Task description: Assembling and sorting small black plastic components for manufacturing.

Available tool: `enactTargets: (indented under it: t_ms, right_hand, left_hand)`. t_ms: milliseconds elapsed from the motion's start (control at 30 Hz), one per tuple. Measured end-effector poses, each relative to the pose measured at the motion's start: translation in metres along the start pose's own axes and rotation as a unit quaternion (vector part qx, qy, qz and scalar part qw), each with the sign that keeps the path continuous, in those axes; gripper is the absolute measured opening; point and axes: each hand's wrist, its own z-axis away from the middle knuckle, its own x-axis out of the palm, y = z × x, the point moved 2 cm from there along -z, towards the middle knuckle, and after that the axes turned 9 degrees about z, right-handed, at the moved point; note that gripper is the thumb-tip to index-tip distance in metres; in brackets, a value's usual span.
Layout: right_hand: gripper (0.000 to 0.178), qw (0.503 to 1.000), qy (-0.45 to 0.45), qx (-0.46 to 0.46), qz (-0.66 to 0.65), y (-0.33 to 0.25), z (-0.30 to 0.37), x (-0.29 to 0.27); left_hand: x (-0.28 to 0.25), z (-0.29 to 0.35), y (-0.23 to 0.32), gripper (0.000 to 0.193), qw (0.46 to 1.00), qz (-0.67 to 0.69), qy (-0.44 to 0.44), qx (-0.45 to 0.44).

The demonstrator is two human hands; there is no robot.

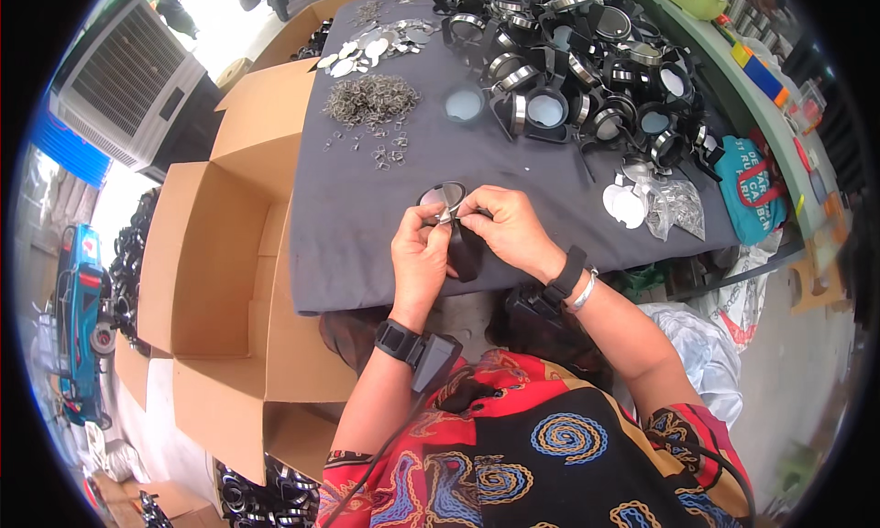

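Near the front edge of the grey cloth-covered table (367, 244), both my hands are closed on a black round-headed part (467, 258). Its ring-shaped head points away from me and a dark strap-like handle hangs toward me. My left hand (422, 253) grips it from the left, with fingertips beside the head. From the right, the thumb and fingers of my right hand (513, 230) pinch at the base of the head. A small shiny metal piece (447, 214) shows between my fingertips; its exact shape is hidden.
A heap of similar black parts (547, 111) covers the far right. Small metal clips (371, 100) and flat discs (376, 47) lie far left. At right are white discs (623, 205), a clear bag (676, 207) and a teal bag (747, 175). An open cardboard box (220, 253) adjoins the left edge.
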Motion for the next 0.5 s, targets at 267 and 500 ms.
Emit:
enactTargets:
  t_ms: [267, 500]
  right_hand:
    - [0.008, 0.999, -0.021, 0.023, 0.014, -0.004, -0.004, -0.003]
    - [0.007, 0.997, -0.049, 0.052, -0.013, -0.01, -0.009, -0.002]
  left_hand:
    - [-0.003, 0.0, -0.002, 0.017, 1.0, 0.006, -0.014, 0.002]
    - [-0.003, 0.001, -0.003, 0.019, 1.0, 0.0, -0.014, -0.005]
